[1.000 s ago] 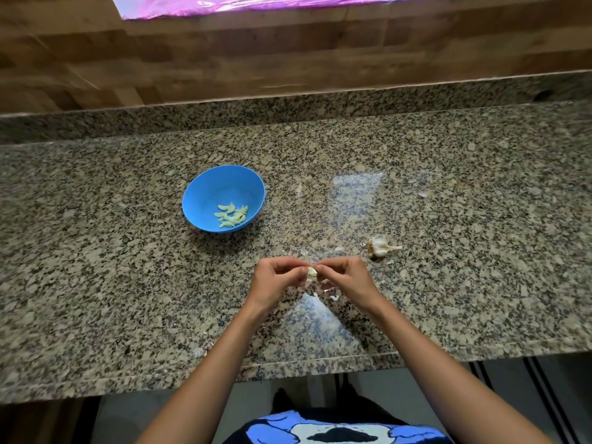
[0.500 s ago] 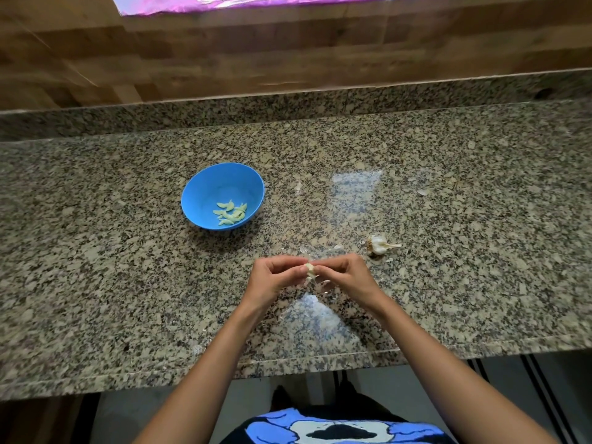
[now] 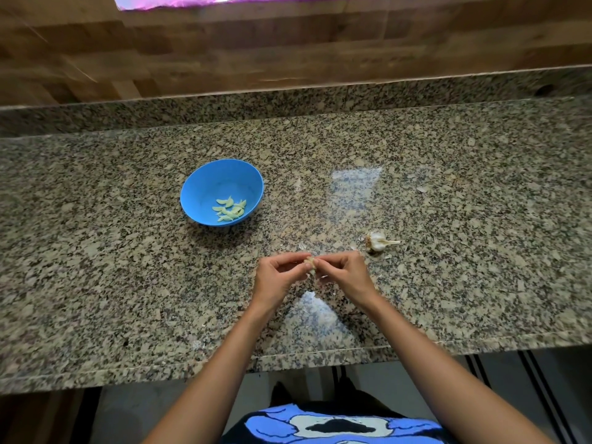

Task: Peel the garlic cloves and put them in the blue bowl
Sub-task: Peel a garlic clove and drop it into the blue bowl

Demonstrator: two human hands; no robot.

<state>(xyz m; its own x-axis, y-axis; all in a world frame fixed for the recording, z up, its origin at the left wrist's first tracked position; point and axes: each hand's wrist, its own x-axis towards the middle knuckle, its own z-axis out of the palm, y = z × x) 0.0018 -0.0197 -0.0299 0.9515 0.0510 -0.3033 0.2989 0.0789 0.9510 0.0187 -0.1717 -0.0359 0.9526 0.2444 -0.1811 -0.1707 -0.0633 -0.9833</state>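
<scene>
A small pale garlic clove (image 3: 310,263) is pinched between the fingertips of my left hand (image 3: 278,278) and my right hand (image 3: 345,274), just above the granite counter's near middle. Both hands meet on it, and papery skin hangs from it. The blue bowl (image 3: 205,184) stands up and to the left of my hands, with several peeled cloves (image 3: 229,210) lying in its bottom. The rest of the garlic bulb (image 3: 377,241), with its dry stem pointing right, lies on the counter just right of my right hand.
Bits of garlic skin (image 3: 422,189) are scattered on the granite counter (image 3: 112,267) around and beyond my hands. A raised granite ledge and a wooden wall run along the back. The counter's front edge (image 3: 320,350) lies under my forearms.
My hands have stayed together on the clove, with only small finger movements. The bowl and bulb have not moved.
</scene>
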